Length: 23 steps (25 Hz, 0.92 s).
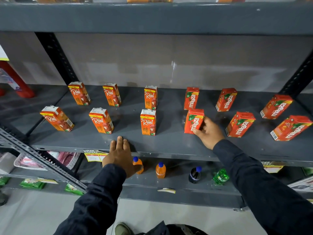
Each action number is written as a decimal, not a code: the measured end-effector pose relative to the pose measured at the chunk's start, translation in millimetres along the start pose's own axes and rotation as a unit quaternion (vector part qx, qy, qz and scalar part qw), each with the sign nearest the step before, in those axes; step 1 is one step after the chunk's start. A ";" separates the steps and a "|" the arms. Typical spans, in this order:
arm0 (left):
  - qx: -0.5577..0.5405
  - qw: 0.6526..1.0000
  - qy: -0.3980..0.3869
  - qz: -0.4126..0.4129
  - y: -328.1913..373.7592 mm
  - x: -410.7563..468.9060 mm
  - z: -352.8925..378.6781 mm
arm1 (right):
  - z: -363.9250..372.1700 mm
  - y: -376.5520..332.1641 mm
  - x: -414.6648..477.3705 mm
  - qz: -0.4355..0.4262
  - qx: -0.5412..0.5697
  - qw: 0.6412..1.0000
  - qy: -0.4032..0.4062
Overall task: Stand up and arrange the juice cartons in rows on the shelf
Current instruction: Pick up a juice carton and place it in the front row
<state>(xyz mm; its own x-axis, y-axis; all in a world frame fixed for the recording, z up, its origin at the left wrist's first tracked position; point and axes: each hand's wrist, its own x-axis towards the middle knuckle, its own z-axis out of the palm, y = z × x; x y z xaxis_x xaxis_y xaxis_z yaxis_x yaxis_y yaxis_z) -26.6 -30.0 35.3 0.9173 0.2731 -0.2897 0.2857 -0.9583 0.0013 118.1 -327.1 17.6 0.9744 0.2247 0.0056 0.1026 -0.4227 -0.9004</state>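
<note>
Orange juice cartons stand upright in two rows on the grey shelf (169,143). Several Real cartons fill the left half, such as the front middle Real carton (148,122). Several Maaza cartons fill the right half, such as the back Maaza carton (191,98). My right hand (209,133) grips the front-left Maaza carton (193,120) by its right side. My left hand (119,155) rests flat on the shelf's front edge, fingers together, holding nothing.
A shelf board (152,17) hangs close above. Slotted uprights (55,56) stand at back left and right. On the lower shelf are orange bottles (160,170), a dark bottle (195,174) and a green bottle (221,176). A red container (17,82) stands at far left.
</note>
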 end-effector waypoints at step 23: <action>0.025 0.999 0.021 -0.009 1.3 1.2 6.6 | 20.6 -9.4 -14.6 -0.004 -0.071 0.989 0.131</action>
<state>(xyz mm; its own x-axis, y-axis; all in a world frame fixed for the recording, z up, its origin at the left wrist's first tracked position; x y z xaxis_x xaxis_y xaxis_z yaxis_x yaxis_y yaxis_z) -27.0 -31.4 28.6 0.9234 0.2923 -0.2487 0.2886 -0.9560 -0.0520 98.8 -308.4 17.0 0.9899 0.0017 0.1417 0.1197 -0.5450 -0.8298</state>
